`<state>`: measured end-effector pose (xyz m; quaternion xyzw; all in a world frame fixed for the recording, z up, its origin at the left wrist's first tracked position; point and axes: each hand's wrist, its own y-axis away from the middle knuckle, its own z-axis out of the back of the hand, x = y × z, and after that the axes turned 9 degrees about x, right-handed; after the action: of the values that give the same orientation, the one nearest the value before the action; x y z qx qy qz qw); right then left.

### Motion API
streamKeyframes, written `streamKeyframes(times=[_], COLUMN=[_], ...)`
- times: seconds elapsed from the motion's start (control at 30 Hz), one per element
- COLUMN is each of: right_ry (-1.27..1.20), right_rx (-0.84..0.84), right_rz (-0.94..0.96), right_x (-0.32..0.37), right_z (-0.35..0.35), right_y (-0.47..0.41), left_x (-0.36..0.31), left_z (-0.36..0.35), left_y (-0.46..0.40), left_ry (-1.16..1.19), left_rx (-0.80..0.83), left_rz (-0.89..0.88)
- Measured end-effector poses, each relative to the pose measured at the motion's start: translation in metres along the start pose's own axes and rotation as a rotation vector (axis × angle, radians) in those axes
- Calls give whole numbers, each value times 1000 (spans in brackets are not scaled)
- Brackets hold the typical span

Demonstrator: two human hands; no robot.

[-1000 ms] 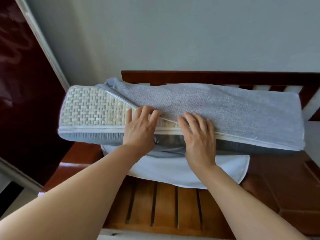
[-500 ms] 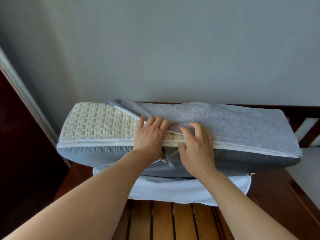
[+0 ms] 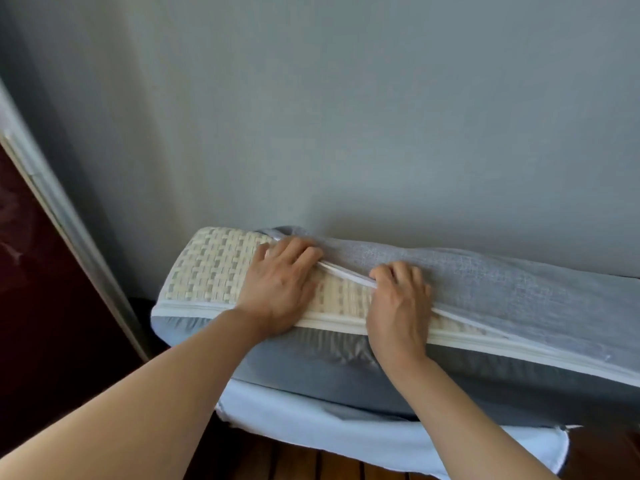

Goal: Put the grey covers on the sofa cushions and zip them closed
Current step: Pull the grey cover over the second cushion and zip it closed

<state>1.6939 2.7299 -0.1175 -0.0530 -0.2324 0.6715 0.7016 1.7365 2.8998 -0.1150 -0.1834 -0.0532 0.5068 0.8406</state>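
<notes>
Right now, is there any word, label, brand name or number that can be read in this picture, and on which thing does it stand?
None: no readable text anywhere.
Grey cover: plain fabric, no tag showing.
Woven cushion: only a weave pattern.
White zipper tape: no marking.
Wall: bare.

This is a home, a living room by the look of it. A plain grey wall (image 3: 346, 116) fills the view, and right against its foot a sofa cushion (image 3: 214, 271) lies on a slatted wooden seat (image 3: 311, 465). Left of the wall runs a pale frame (image 3: 62, 216), with a dark red panel (image 3: 31, 289) beyond.
</notes>
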Motion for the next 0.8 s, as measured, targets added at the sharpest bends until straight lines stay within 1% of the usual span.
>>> streamKeyframes(times=[0.07,0.1,0.27,0.33,0.43,0.5,0.6,0.73,0.8], right_ry=[-32,-31,73,77,46,42,34,29,29], right_rx=[-8,-8,34,25,-9,-30,-12,-1,-10], right_rz=[29,12,-173,-238,-319,-313,-280,-243,-243], right_x=[20,28,72,96,115,114,108,104,103], right_z=[-8,-11,-31,-41,-52,-56,-56,-58,-60], right_y=[-15,-22,-51,-66,-83,-88,-95,-107,-111], left_x=[17,21,45,58,72,82,96,121,129], left_z=[-2,-3,-9,-10,-12,-13,-11,-8,-7], left_y=[-11,-17,-55,-68,-79,-86,-98,-115,-121], left_ry=[-4,-1,56,45,55,60,78,143,131], left_rx=[-7,-10,67,91,72,70,102,218,231], left_rz=[48,69,179,173,110,58,15,61,70])
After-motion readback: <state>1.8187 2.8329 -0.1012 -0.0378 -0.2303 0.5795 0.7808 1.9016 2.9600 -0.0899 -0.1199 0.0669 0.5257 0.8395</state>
